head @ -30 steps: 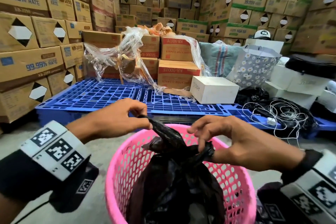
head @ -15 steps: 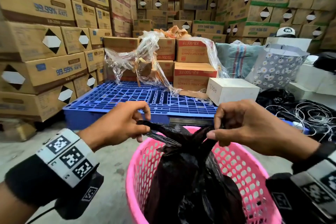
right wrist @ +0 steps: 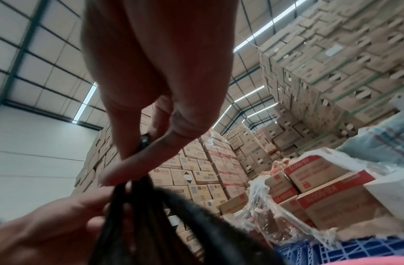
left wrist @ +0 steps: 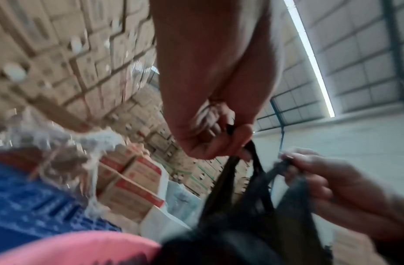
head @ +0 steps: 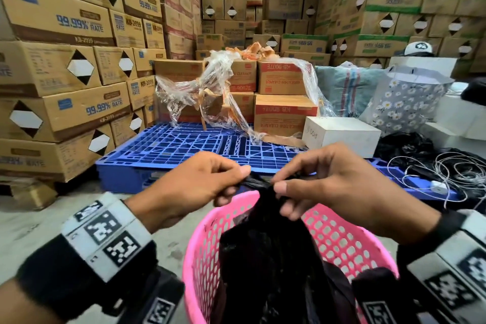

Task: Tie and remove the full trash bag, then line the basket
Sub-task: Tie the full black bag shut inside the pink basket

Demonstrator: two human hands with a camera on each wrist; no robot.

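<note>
A full black trash bag stands in a pink perforated basket at the bottom centre of the head view. My left hand pinches one twisted strip of the bag's top and my right hand pinches the other, close together above the basket's far rim. In the left wrist view my left hand grips a black strip of the trash bag, and my right hand holds the other strip. In the right wrist view my right hand pinches the bag neck.
A blue plastic pallet lies right behind the basket, with red-and-tan cartons, torn plastic wrap and a white box on it. Cardboard box stacks wall the left and back. Tangled white cable lies at right.
Both hands have risen and drawn together, pulling the bag's two top strips tight above the basket. The camera has turned left, so the basket sits further right in view.
</note>
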